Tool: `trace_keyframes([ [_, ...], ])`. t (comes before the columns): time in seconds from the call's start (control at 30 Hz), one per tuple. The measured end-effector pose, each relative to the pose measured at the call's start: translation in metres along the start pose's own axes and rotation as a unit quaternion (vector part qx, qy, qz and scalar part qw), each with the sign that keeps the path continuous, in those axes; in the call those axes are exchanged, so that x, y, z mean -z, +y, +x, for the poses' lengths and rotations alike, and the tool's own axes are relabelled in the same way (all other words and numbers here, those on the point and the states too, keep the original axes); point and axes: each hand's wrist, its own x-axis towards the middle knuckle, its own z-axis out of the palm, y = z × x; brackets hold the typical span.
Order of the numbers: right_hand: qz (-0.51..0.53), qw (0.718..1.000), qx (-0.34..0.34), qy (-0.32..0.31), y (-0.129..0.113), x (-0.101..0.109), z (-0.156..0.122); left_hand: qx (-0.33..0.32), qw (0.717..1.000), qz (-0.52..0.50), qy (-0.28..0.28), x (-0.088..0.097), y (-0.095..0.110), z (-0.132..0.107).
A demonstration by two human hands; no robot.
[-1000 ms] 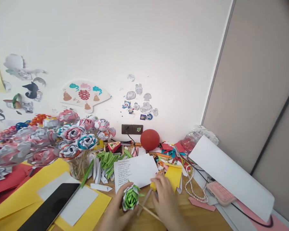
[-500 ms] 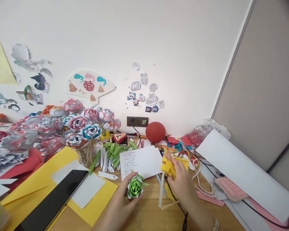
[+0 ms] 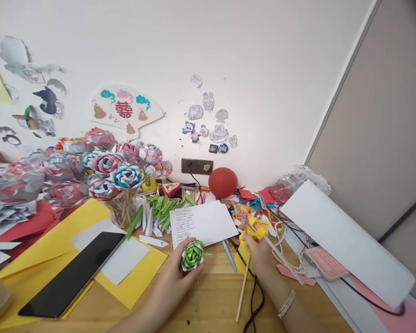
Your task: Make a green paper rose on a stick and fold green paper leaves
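Observation:
My left hand (image 3: 178,273) curls around a folded paper flower (image 3: 193,255), green in the middle with white outer petals, holding it above the table. On the right, my right hand (image 3: 260,256) grips a yellow glue gun (image 3: 258,227). A translucent glue stick (image 3: 284,259) sticks out of the gun toward the lower right. From under the same hand a thin wooden stick (image 3: 243,291) slants down; its upper end is hidden by the fingers. Behind the flower lies a white sheet with handwriting (image 3: 204,224). A blue pen (image 3: 229,255) rests between the hands.
Finished paper roses (image 3: 107,164) crowd the left back. A black tablet (image 3: 74,273) lies on yellow paper (image 3: 128,296). Green paper strips (image 3: 161,210), a red balloon (image 3: 223,182), bead strings (image 3: 300,259), a pink power bank (image 3: 326,262) and a black cable (image 3: 258,300) surround the work area.
My right hand has turned the glue gun, so the glue stick points lower right instead of straight down. The wooden stick has swung steeper. The flower stays in my left hand. The view has shifted slightly.

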Motion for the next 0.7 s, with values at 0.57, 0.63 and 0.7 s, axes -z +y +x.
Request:
trace_keyframes([
  [0.57, -0.004, 0.976, 0.03, -0.217, -0.013, -0.009, -0.024, -0.005, 1.0, -0.008, 0.005, 0.005, -0.002, 0.003],
  [0.63, -0.015, 0.977, 0.031, -0.209, -0.015, -0.01, -0.025, -0.003, 1.0, -0.006, 0.005, 0.005, -0.002, 0.003],
  [0.7, -0.022, 0.979, 0.033, -0.201, -0.016, -0.01, -0.025, 0.0, 1.0, -0.009, 0.008, 0.005, -0.002, 0.003],
])
